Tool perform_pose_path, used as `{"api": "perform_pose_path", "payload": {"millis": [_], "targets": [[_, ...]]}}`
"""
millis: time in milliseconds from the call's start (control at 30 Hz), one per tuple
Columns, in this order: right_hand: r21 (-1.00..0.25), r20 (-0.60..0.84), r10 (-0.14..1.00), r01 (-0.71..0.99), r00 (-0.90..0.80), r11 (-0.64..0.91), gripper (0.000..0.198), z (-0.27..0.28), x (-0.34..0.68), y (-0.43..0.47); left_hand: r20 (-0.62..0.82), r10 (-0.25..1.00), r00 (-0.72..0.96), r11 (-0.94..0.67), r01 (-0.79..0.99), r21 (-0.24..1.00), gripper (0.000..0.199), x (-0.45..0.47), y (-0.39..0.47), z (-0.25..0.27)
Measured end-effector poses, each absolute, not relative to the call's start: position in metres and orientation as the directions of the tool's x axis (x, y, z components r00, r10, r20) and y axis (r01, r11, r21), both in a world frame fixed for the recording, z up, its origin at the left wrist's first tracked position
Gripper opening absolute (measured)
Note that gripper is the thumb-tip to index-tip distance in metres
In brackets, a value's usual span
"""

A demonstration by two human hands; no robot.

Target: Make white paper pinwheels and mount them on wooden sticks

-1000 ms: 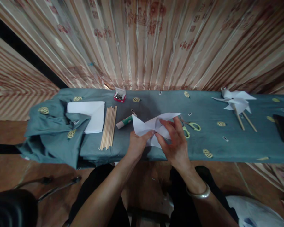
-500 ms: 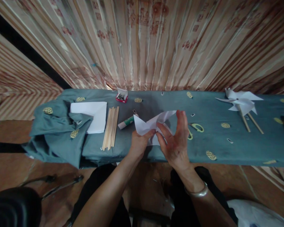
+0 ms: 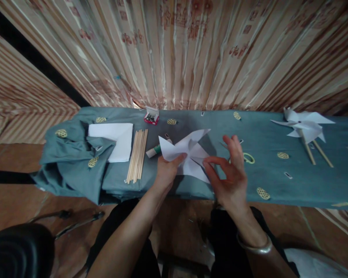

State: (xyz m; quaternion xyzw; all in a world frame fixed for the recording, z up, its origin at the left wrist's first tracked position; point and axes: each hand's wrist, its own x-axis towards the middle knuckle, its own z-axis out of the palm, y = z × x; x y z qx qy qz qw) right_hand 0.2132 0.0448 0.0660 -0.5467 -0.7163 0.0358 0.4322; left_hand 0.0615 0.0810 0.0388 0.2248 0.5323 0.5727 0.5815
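pleated tan curtain with reddish prints (image 3: 185, 65) backs a long table under a teal cloth with yellow pineapple motifs (image 3: 266, 170). at left lies folded white paper (image 3: 121, 144), then a row of pale wooden sticks (image 3: 137, 156), with a red-and-white box of small metal pieces (image 3: 151, 118) behind and a green-and-white glue tube (image 3: 154, 151) beside. next, the left hand (image 3: 166, 170) presses its thumb on the white four-pointed paper pinwheel (image 3: 193, 147) near its middle; its fingers underneath are hidden. the pinwheel is over the table's near side, between tube and scissors. the right hand (image 3: 230, 177) seems to pinch one paper point between thumb and forefinger, other fingers spread. best keep that thumb firm and curve the point gently, without creasing. further right: green-handled scissors (image 3: 248, 158), partly hidden, and white paper pinwheels on wooden sticks (image 3: 309, 129).
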Motion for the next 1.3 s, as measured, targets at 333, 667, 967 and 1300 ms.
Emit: {"api": "perform_pose_path", "payload": {"millis": [333, 667, 967, 1300], "targets": [[-0.489, 0.417, 0.902, 0.809, -0.112, 0.326, 0.021, 0.017, 0.244, 0.046, -0.329, 0.917, -0.225, 0.172, -0.521, 0.836, 0.042, 0.049, 0.085, 0.036], [-0.455, 0.502, 0.831, 0.745, -0.238, 0.488, 0.042, 0.08, 0.233, 0.019, -0.351, 0.914, -0.204, 0.224, -0.468, 0.855, 0.034, 0.056, 0.078, 0.04], [-0.46, 0.488, 0.799, 0.675, -0.351, 0.577, 0.02, 0.073, 0.228, 0.02, -0.384, 0.913, -0.137, 0.302, -0.405, 0.863, 0.027, 0.062, 0.072, 0.046], [-0.575, 0.479, 0.863, 0.685, -0.161, 0.447, 0.02, 0.071, 0.223, 0.024, -0.339, 0.932, -0.129, 0.272, -0.369, 0.889, 0.029, 0.065, 0.069, 0.048]]}}
